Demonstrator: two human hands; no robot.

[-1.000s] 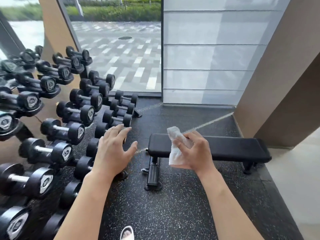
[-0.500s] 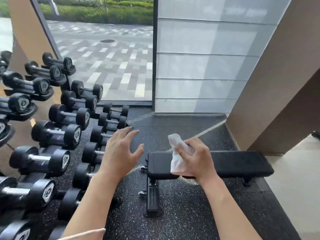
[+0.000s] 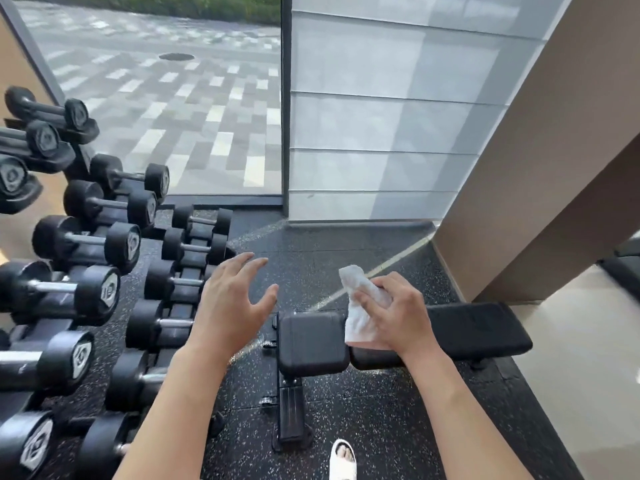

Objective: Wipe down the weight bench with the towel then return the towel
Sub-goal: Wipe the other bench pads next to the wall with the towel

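A: How should the wipe start?

B: Flatten the towel (image 3: 363, 308) first, I'd say, then stroke along the weight bench (image 3: 478, 329) from one end.

A: Who has it?

B: The right hand (image 3: 394, 315), fingers curled round it (bunched, white), above the bench pad, not yet touching. The left hand (image 3: 230, 306) hovers spread and empty, near the dumbbells (image 3: 86, 240).

Your left side crowded by the dumbbell rack (image 3: 104, 271), its dumbbell ends jutting toward your left hand (image 3: 232, 306), weight bench (image 3: 478, 327) crossing ahead, open speckled floor (image 3: 311, 258) beyond it, beige wall (image 3: 519, 188) hemming your right.
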